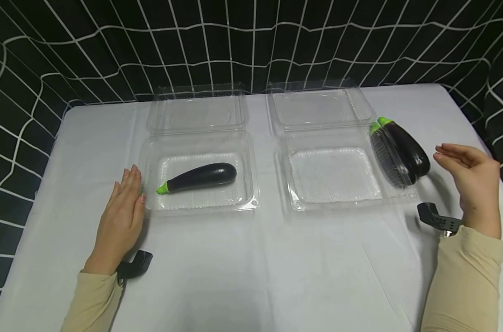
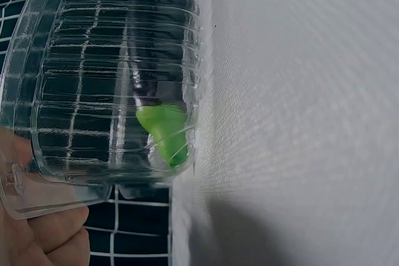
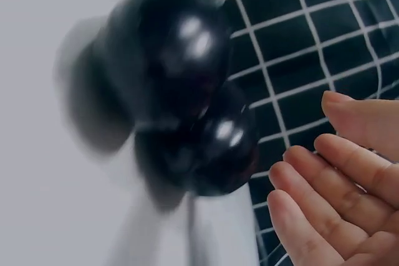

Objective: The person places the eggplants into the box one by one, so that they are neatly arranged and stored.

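Observation:
A dark eggplant with a green stem point(image 1: 203, 176) lies in the base of the left clear plastic clamshell box point(image 1: 251, 203). Along that box's left rim rests my left hand point(image 1: 120, 214), fingers straight and together. In the left wrist view, its fingers point(image 2: 59, 238) show at the rim's corner, and the green stem shows through the ribbed wall. Two more eggplants point(image 1: 406, 147) lie side by side at the right box's right edge, one partly seen through its clear plastic. My right hand point(image 1: 473, 180) is just right of them, fingers slightly bent and holding nothing; the right wrist view shows a gap.
The right clamshell box point(image 1: 334, 177) stands with its lid point(image 1: 317, 108) folded back, as does the left box's lid point(image 1: 197, 113). A white cloth point(image 1: 268, 267) covers the table. Dark netting with a white grid point(image 1: 251, 46) rises behind and beside it.

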Tool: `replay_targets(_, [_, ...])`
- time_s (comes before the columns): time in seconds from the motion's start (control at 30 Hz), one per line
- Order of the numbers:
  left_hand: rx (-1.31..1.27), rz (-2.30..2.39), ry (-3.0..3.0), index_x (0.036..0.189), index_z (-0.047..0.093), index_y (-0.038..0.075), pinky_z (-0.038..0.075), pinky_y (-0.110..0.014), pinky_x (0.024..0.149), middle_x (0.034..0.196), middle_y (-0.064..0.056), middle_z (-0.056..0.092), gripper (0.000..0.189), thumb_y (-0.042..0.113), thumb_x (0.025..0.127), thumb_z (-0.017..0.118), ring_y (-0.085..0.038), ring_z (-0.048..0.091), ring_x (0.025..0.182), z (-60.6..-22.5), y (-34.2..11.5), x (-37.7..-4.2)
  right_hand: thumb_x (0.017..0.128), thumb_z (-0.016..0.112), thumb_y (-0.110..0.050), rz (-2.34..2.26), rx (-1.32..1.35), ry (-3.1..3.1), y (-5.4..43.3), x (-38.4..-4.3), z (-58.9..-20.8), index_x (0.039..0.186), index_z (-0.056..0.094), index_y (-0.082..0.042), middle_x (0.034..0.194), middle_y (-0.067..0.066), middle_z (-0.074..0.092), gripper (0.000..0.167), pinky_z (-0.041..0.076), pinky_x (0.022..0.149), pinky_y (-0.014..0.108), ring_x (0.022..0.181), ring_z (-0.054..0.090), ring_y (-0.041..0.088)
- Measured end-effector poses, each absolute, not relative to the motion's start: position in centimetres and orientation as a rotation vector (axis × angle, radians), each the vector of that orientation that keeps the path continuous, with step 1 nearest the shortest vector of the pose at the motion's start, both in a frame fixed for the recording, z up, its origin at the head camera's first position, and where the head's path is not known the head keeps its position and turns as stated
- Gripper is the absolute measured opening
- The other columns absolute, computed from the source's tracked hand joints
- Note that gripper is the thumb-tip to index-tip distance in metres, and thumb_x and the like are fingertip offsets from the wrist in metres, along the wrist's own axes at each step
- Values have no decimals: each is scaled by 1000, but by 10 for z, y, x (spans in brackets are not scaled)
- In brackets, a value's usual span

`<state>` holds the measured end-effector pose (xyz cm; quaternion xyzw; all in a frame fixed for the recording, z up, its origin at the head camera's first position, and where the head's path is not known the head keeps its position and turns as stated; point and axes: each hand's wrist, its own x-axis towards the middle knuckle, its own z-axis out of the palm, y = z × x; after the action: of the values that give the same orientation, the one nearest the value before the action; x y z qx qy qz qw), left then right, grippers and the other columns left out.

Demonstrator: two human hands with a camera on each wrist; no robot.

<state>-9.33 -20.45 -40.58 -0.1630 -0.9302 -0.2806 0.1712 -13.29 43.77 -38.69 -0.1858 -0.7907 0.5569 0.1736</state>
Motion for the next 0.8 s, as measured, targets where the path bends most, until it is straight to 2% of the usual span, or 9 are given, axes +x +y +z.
replay_targets(0.17, [-464,-792,-2631,138,37,-11,20,-46,113,145,-23,35,47,2,95,48,-34,29,136,-406,-204,-94,75,78,-1,1864,-446,-2027,464,-136,-416,108,70,-1,92,-4,72,33,50,70,9,83,66,5])
replay_targets(0.27, [-461,-795,-2633,138,37,-12,19,-45,114,145,-24,35,46,3,95,47,-34,29,137,-406,-204,-94,79,73,2,1904,-454,-2018,441,-128,-401,100,71,-5,87,-8,71,23,50,67,8,79,65,2])
replay_targets(0.4, [-461,-793,-2637,138,37,-12,18,-44,114,145,-24,35,46,4,95,47,-34,28,137,-405,-204,-94,81,69,6,1950,-455,-1991,429,-124,-395,95,71,-9,85,-9,71,21,50,65,8,76,66,0])
replay_targets(0.6, [-454,-782,-2637,137,37,-13,18,-45,114,145,-24,35,46,1,95,46,-35,29,136,-405,-206,-93,80,69,7,2053,-408,-1911,425,-128,-401,97,71,-4,85,-4,72,20,52,66,11,76,66,3])
replay_targets(0.8, [-477,-781,-2632,138,36,-12,20,-48,113,146,-23,34,47,1,95,47,-34,28,137,-405,-205,-95,78,74,2,2037,-457,-1916,425,-127,-406,99,71,-6,86,-5,70,23,51,67,9,77,65,2])
